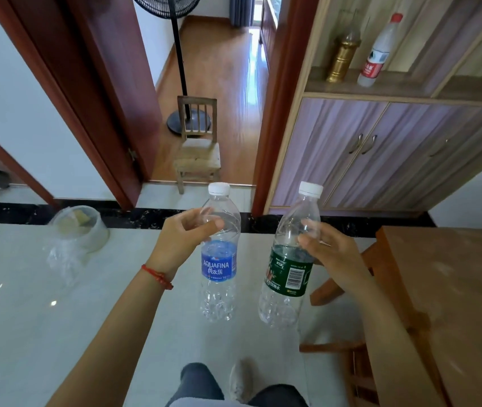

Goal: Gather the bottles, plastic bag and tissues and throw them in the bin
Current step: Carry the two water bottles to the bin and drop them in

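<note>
My left hand (184,239) grips an empty clear bottle with a blue label (219,268) by its upper part, held upright over the tiled floor. My right hand (330,254) holds a second empty bottle with a green label (288,274), slightly tilted, beside the first. Both bottles have white caps. A round white bin (87,230) lined with a clear plastic bag stands on the floor to the left, with pale tissues or paper inside. A crumpled clear plastic bag (65,257) hangs in front of the bin.
A wooden table (454,289) and chair frame stand at the right. A cabinet (380,148) with a red-labelled bottle (376,54) and a gold-coloured bottle (342,54) on its shelf is ahead right. A small wooden chair (197,148) and a fan stand (185,116) sit in the doorway.
</note>
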{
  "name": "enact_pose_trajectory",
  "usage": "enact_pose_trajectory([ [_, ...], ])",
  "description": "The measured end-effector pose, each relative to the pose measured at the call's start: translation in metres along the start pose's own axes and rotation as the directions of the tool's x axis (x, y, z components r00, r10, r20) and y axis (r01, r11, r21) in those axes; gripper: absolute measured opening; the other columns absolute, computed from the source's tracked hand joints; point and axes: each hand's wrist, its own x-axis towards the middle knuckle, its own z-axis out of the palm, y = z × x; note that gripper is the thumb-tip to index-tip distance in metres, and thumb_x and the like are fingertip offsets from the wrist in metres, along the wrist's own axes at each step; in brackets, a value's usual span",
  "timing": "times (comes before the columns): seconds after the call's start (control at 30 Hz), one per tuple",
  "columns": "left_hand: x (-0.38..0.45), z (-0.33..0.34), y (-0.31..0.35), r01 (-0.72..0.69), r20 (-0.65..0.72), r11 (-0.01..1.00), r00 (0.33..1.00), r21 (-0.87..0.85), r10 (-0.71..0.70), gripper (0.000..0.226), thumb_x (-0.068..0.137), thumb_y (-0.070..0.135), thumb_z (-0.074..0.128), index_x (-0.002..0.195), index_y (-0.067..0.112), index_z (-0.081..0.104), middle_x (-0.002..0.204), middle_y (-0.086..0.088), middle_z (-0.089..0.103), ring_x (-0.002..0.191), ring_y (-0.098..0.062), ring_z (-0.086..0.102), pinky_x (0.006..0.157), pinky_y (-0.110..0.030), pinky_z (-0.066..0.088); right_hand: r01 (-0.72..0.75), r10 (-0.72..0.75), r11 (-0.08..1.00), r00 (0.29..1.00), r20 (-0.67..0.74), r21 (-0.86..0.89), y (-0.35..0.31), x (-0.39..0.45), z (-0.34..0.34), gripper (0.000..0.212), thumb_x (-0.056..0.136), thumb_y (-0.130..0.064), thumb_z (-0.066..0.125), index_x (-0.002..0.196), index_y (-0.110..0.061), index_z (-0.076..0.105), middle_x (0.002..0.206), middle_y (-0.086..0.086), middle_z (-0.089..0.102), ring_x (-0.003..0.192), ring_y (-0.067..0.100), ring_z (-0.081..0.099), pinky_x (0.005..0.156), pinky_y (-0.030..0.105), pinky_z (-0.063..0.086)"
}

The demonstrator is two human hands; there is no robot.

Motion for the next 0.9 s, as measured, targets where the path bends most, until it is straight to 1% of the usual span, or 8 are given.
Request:
enact_pose_trajectory([
  [0.07, 0.028, -0.002, 0.004, 0.009, -0.008, 1.000, 1.000, -0.006, -0.009, 0.040, 0.080, 0.020, 0.066, 0.118, 0.008, 0.060, 0.105, -0.008, 0.067, 0.095, -0.025, 0.063, 0.079, -0.028, 0.052, -0.015, 0.015, 1.000, 1.000, -0.009, 0.021, -0.003, 0.028, 0.001, 0.018, 0.084, -0.022, 0.061, 0.099, -0.033, 0.058, 0.098, -0.011, 0.063, 0.090, 0.004, 0.061, 0.064, 0.012, 0.050],
  [0.17, 0.074, -0.007, 0.007, 0.014, 0.006, 1.000, 1.000, -0.015, -0.013, 0.039, 0.081, 0.021, 0.065, 0.118, 0.010, 0.059, 0.103, -0.007, 0.067, 0.094, -0.021, 0.063, 0.073, -0.020, 0.050, -0.023, 0.025, 0.998, 0.999, -0.026, 0.066, -0.007, 0.073, 0.005, 0.018, 0.085, -0.014, 0.061, 0.095, -0.029, 0.061, 0.087, -0.014, 0.065, 0.075, -0.005, 0.064, 0.058, 0.007, 0.048],
  [0.27, 0.127, -0.015, 0.010, 0.021, 0.055, 1.000, 0.998, -0.023, -0.019, 0.031, 0.077, 0.025, 0.071, 0.106, 0.017, 0.063, 0.100, -0.003, 0.069, 0.091, -0.017, 0.064, 0.070, -0.016, 0.050, -0.033, 0.038, 0.996, 0.998, -0.053, 0.088, -0.010, 0.121, 0.011, 0.018, 0.084, -0.011, 0.061, 0.086, -0.029, 0.061, 0.076, -0.014, 0.068, 0.069, -0.008, 0.064, 0.057, 0.007, 0.048],
  [0.4, 0.200, -0.027, 0.018, 0.034, 0.095, 0.998, 0.995, -0.052, -0.029, 0.022, 0.077, 0.021, 0.069, 0.098, 0.022, 0.064, 0.098, 0.000, 0.070, 0.090, -0.013, 0.065, 0.074, -0.018, 0.051, -0.046, 0.056, 0.992, 0.994, -0.089, 0.116, -0.018, 0.188, 0.023, 0.013, 0.084, -0.010, 0.062, 0.085, -0.023, 0.063, 0.079, -0.010, 0.068, 0.070, -0.001, 0.066, 0.059, 0.009, 0.049],
  [0.53, 0.260, -0.033, 0.027, 0.054, 0.136, 0.998, 0.990, -0.034, -0.049, 0.042, 0.070, 0.025, 0.074, 0.110, 0.016, 0.063, 0.100, 0.002, 0.070, 0.090, -0.013, 0.066, 0.076, -0.019, 0.052, -0.057, 0.073, 0.989, 0.990, -0.117, 0.135, -0.025, 0.240, 0.031, 0.018, 0.083, -0.008, 0.062, 0.083, -0.026, 0.062, 0.081, -0.008, 0.067, 0.069, -0.004, 0.065, 0.062, 0.012, 0.052],
  [0.6, 0.285, -0.031, 0.031, 0.066, 0.171, 0.997, 0.983, -0.032, -0.060, 0.052, 0.065, 0.028, 0.077, 0.112, 0.012, 0.062, 0.101, 0.000, 0.069, 0.090, -0.015, 0.066, 0.081, -0.026, 0.053, -0.065, 0.085, 0.987, 0.988, -0.132, 0.148, -0.025, 0.260, 0.029, 0.018, 0.083, -0.009, 0.062, 0.085, -0.026, 0.061, 0.082, -0.009, 0.068, 0.071, -0.001, 0.066, 0.063, 0.013, 0.053],
  [0.77, 0.338, -0.012, 0.039, 0.060, 0.231, 0.998, 0.971, -0.015, -0.055, 0.047, 0.071, 0.025, 0.070, 0.114, 0.008, 0.062, 0.101, -0.004, 0.070, 0.092, -0.018, 0.067, 0.084, -0.029, 0.054, -0.092, 0.125, 0.981, 0.973, -0.192, 0.169, -0.021, 0.303, 0.013, 0.022, 0.084, -0.005, 0.061, 0.085, -0.027, 0.063, 0.071, -0.012, 0.071, 0.070, -0.002, 0.066, 0.059, 0.011, 0.051],
  [0.9, 0.378, 0.012, 0.050, 0.059, 0.250, 0.998, 0.967, -0.017, -0.053, 0.048, 0.070, 0.026, 0.076, 0.113, 0.009, 0.063, 0.103, -0.007, 0.070, 0.096, -0.019, 0.066, 0.087, -0.032, 0.053, -0.108, 0.131, 0.988, 0.967, -0.219, 0.113, -0.018, 0.340, -0.013, 0.013, 0.085, -0.005, 0.061, 0.085, -0.018, 0.065, 0.068, -0.012, 0.069, 0.066, -0.005, 0.065, 0.056, 0.008, 0.048],
])
